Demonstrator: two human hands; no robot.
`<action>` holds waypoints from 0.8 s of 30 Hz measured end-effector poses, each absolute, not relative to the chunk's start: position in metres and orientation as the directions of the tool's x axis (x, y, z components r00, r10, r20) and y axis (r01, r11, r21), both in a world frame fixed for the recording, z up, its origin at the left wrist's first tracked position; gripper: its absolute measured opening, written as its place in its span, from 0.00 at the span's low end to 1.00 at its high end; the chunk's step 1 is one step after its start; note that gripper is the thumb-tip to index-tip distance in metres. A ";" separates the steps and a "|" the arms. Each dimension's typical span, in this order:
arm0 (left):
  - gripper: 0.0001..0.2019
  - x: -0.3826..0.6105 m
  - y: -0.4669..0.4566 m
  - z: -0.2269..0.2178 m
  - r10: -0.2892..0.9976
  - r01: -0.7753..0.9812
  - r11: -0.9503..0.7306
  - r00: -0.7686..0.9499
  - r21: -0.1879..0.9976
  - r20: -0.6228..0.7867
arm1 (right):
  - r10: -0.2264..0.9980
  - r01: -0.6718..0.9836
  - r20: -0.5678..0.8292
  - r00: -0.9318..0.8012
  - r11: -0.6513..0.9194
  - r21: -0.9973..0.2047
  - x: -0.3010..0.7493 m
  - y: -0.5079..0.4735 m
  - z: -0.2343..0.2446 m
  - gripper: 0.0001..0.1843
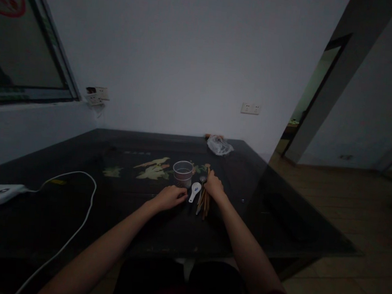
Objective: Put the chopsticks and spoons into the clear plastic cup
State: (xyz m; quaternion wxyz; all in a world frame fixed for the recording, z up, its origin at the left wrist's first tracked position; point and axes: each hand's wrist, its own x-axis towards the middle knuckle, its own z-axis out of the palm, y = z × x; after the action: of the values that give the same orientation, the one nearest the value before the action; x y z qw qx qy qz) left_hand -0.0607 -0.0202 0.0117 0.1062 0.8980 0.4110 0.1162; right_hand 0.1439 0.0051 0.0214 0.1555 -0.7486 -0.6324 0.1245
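My right hand [214,185] has its fingers closed around the upper part of a loose bundle of wooden chopsticks [205,206] on the dark table. A metal spoon [202,180] lies along the bundle's left side, its bowl toward the back. Between my hands rests a white ceramic soup spoon [195,189] with a blue mark, handle toward me. My left hand [171,197] lies on the table left of that spoon, fingers loosely bent and apart from the thumb, with nothing visible in it. Just behind it stands a clear plastic cup [182,175], upright; whether it holds anything is unclear.
A crumpled clear plastic bag [219,146] lies at the table's back edge. At left, a white power strip [1,194] trails a white cable [89,209] over the front edge. Flower pictures decorate the dark tabletop [126,231]. A dark flat object [288,216] lies at right.
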 end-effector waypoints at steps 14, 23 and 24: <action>0.14 -0.062 -0.020 0.019 0.759 0.632 -0.631 0.624 0.450 0.188 | 0.963 0.328 0.259 0.079 0.221 -0.919 0.178 0.010 0.035 0.30; 0.14 -0.061 -0.036 0.041 0.770 0.496 -0.634 0.477 0.593 0.424 | 0.887 0.008 0.439 -0.143 0.444 -0.896 0.142 -0.030 0.070 0.18; 0.14 -0.061 -0.038 0.043 0.771 0.483 -0.634 0.458 0.604 0.443 | 0.877 0.015 0.453 -0.162 0.461 -0.887 0.136 -0.034 0.071 0.17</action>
State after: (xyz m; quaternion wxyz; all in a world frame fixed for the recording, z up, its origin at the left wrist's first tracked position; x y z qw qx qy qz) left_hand -0.0612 -0.0375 0.0431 0.2007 0.8299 0.3776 0.3582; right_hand 0.1357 -0.0335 0.0711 0.5502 -0.3407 -0.6541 0.3915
